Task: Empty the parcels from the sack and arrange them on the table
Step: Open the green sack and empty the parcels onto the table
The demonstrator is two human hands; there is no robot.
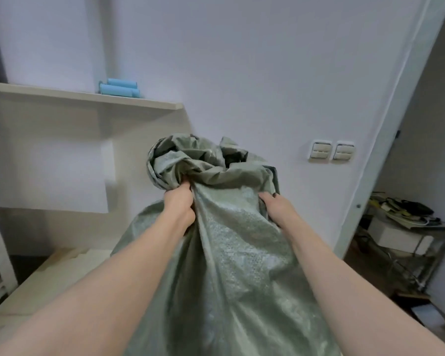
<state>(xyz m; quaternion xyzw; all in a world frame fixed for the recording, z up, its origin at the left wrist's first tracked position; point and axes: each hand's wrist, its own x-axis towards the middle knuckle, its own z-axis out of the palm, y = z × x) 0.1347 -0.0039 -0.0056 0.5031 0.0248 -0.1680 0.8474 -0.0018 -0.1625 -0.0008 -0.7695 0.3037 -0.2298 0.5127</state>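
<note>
A large grey-green woven sack (231,253) fills the middle of the head view, held up in front of me with its crumpled end at the top. My left hand (179,204) is clenched on a bunch of the sack's fabric on the left. My right hand (275,204) grips the fabric on the right, at about the same height. The sack's lower part drops out of the frame toward the pale table (49,283) at the lower left. No parcels are visible; what the sack contains is hidden.
A pale shelf (88,98) juts from the wall at the upper left, with blue rolls (120,88) on it. Two wall switches (332,151) sit to the right of the sack. A doorway on the right opens onto a cluttered metal rack (401,227).
</note>
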